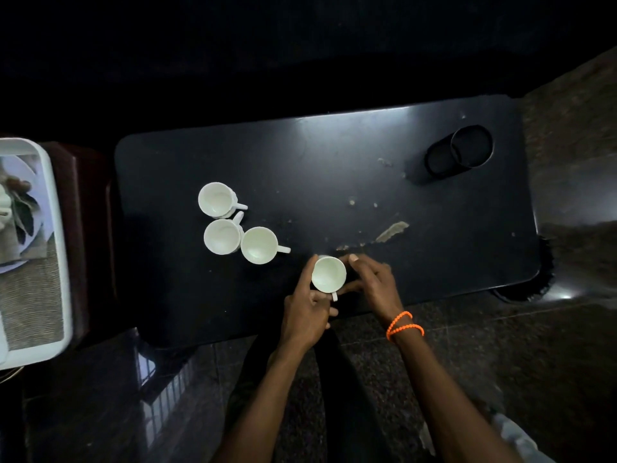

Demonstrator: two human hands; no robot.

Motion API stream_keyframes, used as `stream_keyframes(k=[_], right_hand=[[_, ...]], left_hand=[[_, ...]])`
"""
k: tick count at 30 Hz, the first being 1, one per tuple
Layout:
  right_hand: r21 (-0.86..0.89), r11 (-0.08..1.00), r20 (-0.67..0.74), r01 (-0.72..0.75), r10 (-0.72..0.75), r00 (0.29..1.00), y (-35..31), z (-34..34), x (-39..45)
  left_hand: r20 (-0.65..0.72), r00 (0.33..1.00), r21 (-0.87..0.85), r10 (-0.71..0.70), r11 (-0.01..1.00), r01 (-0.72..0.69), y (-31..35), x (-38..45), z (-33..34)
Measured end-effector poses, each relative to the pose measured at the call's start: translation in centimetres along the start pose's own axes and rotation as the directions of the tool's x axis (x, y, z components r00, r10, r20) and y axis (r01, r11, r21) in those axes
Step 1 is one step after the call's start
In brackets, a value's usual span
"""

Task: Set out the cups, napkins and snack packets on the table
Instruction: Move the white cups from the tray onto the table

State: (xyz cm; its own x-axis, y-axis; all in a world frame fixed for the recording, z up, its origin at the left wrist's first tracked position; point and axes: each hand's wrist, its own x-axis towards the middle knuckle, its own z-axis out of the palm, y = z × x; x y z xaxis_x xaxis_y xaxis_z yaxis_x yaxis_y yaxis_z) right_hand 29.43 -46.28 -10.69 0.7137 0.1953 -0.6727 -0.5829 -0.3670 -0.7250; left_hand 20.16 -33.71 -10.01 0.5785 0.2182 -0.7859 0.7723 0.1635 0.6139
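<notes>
A white cup stands upright near the front edge of the black table, its handle pointing toward me. My left hand wraps its left side and my right hand cups its right side. Three more white cups sit to the left: one at the back, one in front of it, and one beside that. All look empty. No napkins or snack packets show on the table.
A white tray with a printed base lies at the far left on a dark stand. A black round holder lies at the table's back right. Scuffed patches mark the tabletop. Dark polished floor surrounds the table.
</notes>
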Motion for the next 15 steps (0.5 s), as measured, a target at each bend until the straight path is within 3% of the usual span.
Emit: stream_keyframes(k=[15], right_hand=[[-0.033, 0.999, 0.016, -0.002, 0.003, 1.000, 1.0, -0.1, -1.8]], left_hand=[[-0.007, 0.999, 0.089, 0.037, 0.995, -0.036, -2.6, -1.1, 0.1]])
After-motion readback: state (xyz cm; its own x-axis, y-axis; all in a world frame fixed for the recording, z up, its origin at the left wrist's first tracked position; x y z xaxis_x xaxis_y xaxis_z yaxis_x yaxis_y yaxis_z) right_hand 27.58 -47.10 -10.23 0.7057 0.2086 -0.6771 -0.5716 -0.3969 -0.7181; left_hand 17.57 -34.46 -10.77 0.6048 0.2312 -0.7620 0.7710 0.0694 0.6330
